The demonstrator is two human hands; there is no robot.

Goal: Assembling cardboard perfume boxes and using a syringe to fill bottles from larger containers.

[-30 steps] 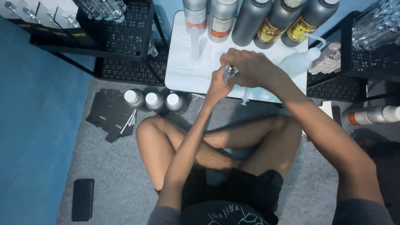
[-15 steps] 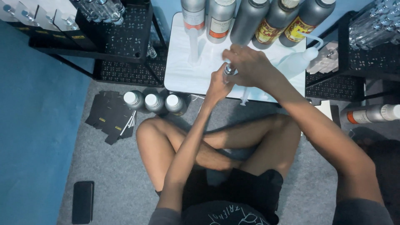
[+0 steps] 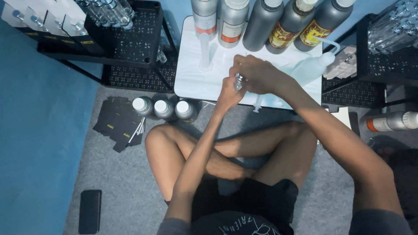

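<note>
My left hand [image 3: 228, 92] grips a small glass vial [image 3: 238, 82] with a silver top, holding it over the front of a low white table [image 3: 191, 74]. My right hand [image 3: 254, 72] is closed over the vial's silver top from above. Both hands meet at the vial, and my fingers hide most of its body. I sit cross-legged on the grey carpet, knees just under the table's front edge.
Several tall metal bottles [image 3: 257, 21] line the table's back, with a white squeeze bottle [image 3: 311, 67] and a syringe [image 3: 257, 104] nearby. Three white-capped bottles [image 3: 163, 108] and flat black cartons [image 3: 117, 124] lie at left. Black racks [image 3: 130, 39] flank the table. A phone [image 3: 90, 211] lies bottom left.
Both hands have stayed on the vial with only slight shifts. Nothing else has moved.
</note>
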